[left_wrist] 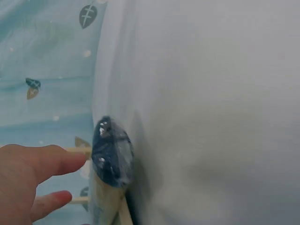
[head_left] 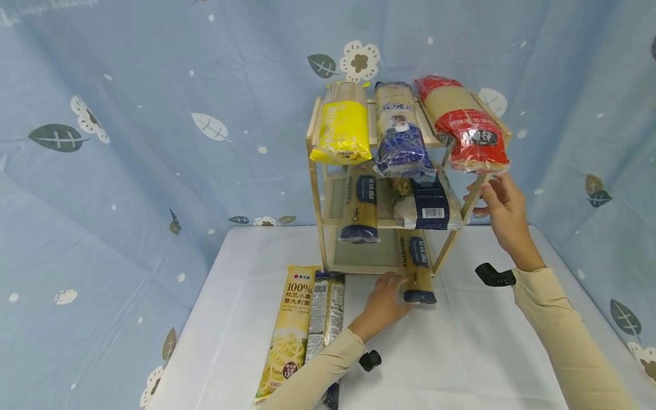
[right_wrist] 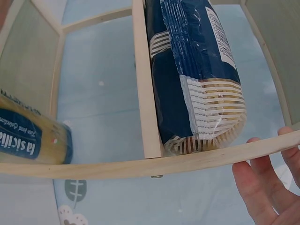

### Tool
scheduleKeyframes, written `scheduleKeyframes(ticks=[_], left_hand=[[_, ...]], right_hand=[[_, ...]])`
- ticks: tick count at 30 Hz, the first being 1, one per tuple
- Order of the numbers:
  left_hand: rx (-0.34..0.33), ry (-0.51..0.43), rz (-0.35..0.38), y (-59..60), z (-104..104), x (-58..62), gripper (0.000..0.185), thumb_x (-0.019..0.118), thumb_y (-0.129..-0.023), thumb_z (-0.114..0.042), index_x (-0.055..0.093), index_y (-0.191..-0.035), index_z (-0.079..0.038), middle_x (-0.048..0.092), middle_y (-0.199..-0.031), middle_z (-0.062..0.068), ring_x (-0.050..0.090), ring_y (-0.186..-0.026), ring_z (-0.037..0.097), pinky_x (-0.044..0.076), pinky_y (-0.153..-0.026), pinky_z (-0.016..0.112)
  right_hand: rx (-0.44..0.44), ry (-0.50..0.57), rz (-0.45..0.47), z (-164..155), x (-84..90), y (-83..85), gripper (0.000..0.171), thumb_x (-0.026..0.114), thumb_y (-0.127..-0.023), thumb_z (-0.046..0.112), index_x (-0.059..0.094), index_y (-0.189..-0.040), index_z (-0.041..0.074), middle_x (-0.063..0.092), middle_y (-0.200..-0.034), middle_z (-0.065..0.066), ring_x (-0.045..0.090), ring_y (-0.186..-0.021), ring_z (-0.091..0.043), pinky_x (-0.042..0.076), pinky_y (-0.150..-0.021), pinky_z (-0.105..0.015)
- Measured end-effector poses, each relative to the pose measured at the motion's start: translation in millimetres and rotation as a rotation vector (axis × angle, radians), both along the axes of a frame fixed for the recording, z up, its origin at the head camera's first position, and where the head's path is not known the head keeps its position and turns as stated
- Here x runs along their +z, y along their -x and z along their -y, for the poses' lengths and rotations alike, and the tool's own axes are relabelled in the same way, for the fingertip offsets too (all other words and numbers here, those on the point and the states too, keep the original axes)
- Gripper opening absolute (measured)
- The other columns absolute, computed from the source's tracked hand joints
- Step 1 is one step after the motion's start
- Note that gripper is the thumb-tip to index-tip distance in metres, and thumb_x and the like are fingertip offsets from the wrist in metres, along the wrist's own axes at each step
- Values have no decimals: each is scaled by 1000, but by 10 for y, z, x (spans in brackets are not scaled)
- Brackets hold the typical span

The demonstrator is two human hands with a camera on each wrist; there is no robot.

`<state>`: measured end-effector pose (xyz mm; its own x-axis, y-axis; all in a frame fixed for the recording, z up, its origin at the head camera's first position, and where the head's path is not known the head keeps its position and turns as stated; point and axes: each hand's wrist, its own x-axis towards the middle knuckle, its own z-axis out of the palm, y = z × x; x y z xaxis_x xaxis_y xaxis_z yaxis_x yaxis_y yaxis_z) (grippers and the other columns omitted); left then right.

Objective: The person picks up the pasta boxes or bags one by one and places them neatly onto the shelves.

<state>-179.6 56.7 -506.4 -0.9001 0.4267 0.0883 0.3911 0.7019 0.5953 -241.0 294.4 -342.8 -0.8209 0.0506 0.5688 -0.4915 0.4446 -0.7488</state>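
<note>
A wooden three-tier rack (head_left: 315, 193) stands on the white table. On its bottom tier lies a spaghetti pack (head_left: 417, 265), its dark blue end (left_wrist: 111, 154) jutting out over the front. My left hand (head_left: 384, 302) is at the left side of that end, fingers loosely extended; whether they touch it I cannot tell. My right hand (head_left: 508, 213) holds the rack's front right post, and the right wrist view shows its fingers (right_wrist: 255, 192) against the wood. Just inside that post, a navy pasta bag (right_wrist: 206, 89) lies on the middle tier, left of it another spaghetti pack (head_left: 365, 205).
Across the top tier lie a yellow noodle pack (head_left: 343, 128), a blue one (head_left: 402, 134) and a red one (head_left: 468, 128). On the table, left of the rack's front, are a yellow pasta pack (head_left: 289, 324) and a dark pack (head_left: 326, 307), partly under my left sleeve. A patterned blue curtain (head_left: 154, 142) hangs behind.
</note>
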Motion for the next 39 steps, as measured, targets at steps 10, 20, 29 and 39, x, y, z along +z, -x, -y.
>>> scheduleKeyframes(ticks=[10,20,29,39], left_hand=[[-5,-10,-41,-286,407,-1,49,71,-86,-20,55,-131,-13,43,-137,16,46,-123,32,50,-86,40],[25,16,-65,-519,678,29,47,70,-86,-19,56,-130,-13,43,-136,17,47,-120,35,50,-79,49],[86,45,-82,-599,933,-53,46,72,-84,-17,59,-127,-12,44,-136,19,44,-124,38,44,-90,55],[182,151,-76,-770,1208,-75,44,75,-80,-19,64,-122,-15,47,-134,16,47,-118,37,48,-75,52]], right_hand=[[18,25,-8,156,186,-181,44,43,-101,8,40,-144,19,60,-101,1,63,-85,-9,52,-65,-15],[10,38,-12,34,19,-24,42,43,-101,11,42,-143,18,60,-102,1,65,-84,-9,52,-64,-17],[-12,20,-11,19,9,-21,41,43,-102,16,42,-143,20,60,-104,3,64,-85,-7,52,-65,-15],[-27,10,-20,30,0,-23,41,44,-102,15,42,-143,21,60,-101,6,64,-83,-7,52,-64,-15]])
